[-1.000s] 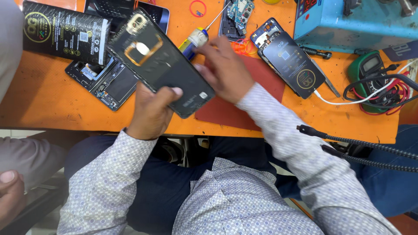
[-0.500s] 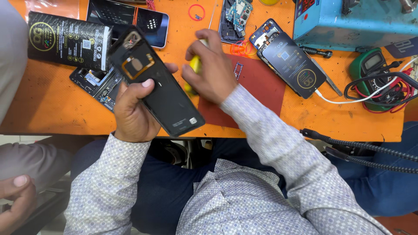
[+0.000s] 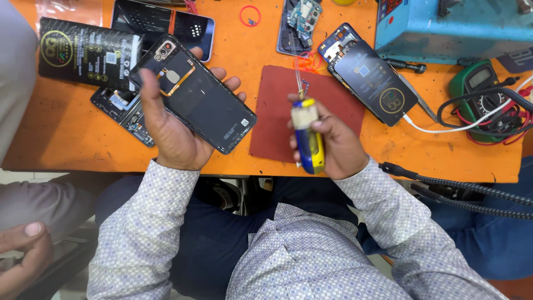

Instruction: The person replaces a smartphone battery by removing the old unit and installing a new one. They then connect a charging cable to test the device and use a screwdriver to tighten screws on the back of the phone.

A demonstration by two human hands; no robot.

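My fingers (image 3: 219, 75) on the left hand (image 3: 172, 128) are clamped on the black phone back cover (image 3: 194, 94), thumb across its near face, fingertips showing past the far edge. My right hand (image 3: 330, 141) is closed round the blue-and-yellow tool (image 3: 308, 136), which points away from me with its thin tip over the dark red mat (image 3: 272, 122).

A second ago that right hand lay flat against the orange bench (image 3: 61, 133) beside the cover, with the tool's tip just showing past it; half a second ago it was curling over the tool. Now it has drawn the tool up and back toward my body, clear of the cover, and the cover itself has tilted so its inner side with the copper-coloured loop faces me. I judge from this that I have picked up what I need and the two have not yet met: the tool's tip stands well apart from the cover's edge.

Under the cover lies an opened phone frame (image 3: 119, 111), with a black packet (image 3: 83, 53) beyond it. Another opened phone (image 3: 369, 75) lies right of the mat, a white cable (image 3: 438, 129) at its end, and a green meter (image 3: 480, 89) sits near the blue box (image 3: 444, 28). Another person's hand (image 3: 22, 253) shows at lower left.
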